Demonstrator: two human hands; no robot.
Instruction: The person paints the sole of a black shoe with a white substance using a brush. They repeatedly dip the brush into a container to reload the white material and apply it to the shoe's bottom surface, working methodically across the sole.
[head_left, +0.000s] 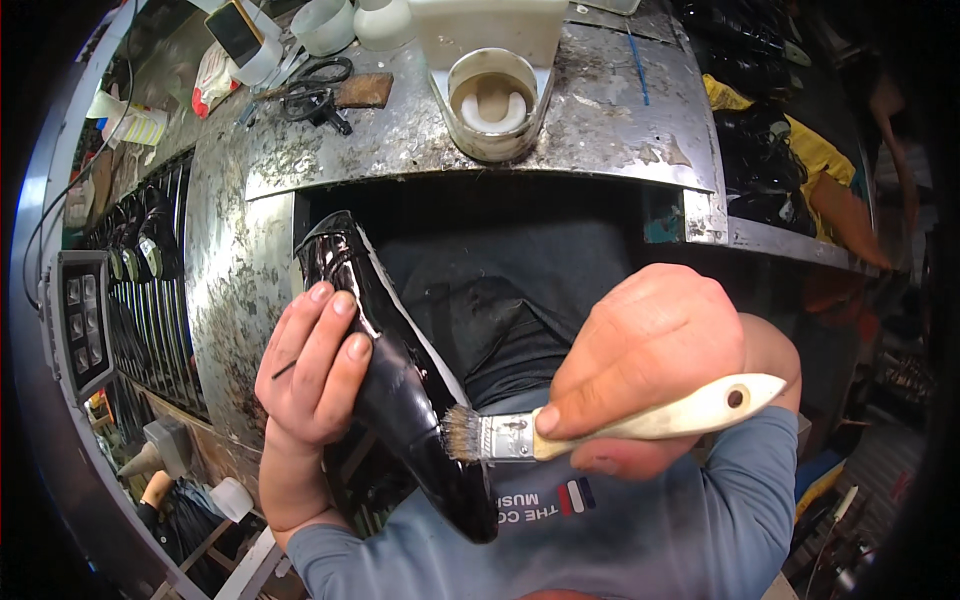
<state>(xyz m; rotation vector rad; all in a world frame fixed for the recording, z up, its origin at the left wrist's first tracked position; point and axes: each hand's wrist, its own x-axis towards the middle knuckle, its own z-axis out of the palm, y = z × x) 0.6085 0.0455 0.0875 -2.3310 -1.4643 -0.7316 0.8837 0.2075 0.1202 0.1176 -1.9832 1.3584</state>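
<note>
A glossy black shoe is tilted over my lap, its heel end up and away from me and its toe pointing down toward my shirt. My left hand is closed round the heel half from the left side, fingertips pressed on the upper. My right hand grips a flat paintbrush with a pale handle and a metal ferrule. The brush's worn bristles meet the shoe along its right edge, near the forefoot. Most of the sole side is turned away from view.
A worn metal bench spans the far side. On it stand a pot of brownish liquid, scissors, white tubs and a phone. Racked shoes are at left; black shoes and yellow cloth at right.
</note>
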